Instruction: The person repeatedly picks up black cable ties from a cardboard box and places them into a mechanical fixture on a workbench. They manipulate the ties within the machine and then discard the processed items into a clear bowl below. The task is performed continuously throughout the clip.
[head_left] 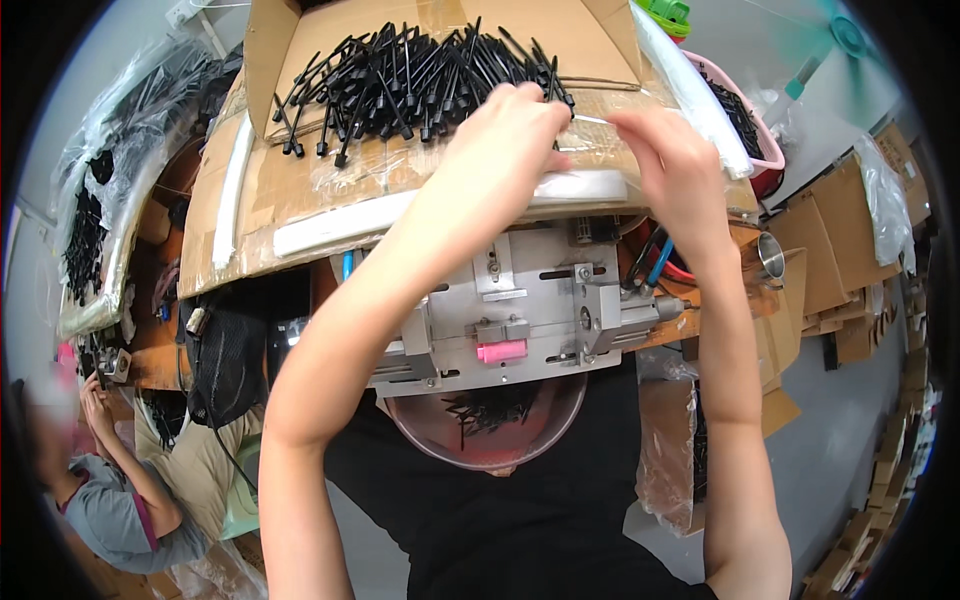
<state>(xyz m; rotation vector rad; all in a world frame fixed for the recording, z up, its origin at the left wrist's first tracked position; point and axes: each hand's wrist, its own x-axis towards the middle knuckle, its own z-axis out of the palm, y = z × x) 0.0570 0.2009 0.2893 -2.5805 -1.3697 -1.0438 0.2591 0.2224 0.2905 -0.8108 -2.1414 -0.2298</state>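
In the head view, the left hand (517, 122) is over the right part of a heap of black stemmed parts (420, 80), which lies in an open cardboard box (285, 50) at the top. Its back faces up and its fingertips are mostly hidden, so I cannot tell whether they are spread or pressed together on anything. The right hand (678, 150) is just to the right of it, thumb and fingers drawn together, pinching the end of a thin pale strip (592, 120) that lies between the two hands, just beside the heap. Below the hands, a padded white bar (350, 222) runs along the near edge of the cardboard, partly behind the left forearm. Nearer the person is a metal fixture (545, 330) with a small pink block (502, 351) on it. Under the fixture's near edge, a translucent reddish bowl (415, 425) holds more black pieces (490, 410). A metal cup (770, 258) is to the right of the right forearm. At the far left, a co-worker (125, 510) in a grey shirt sits with a hand raised.
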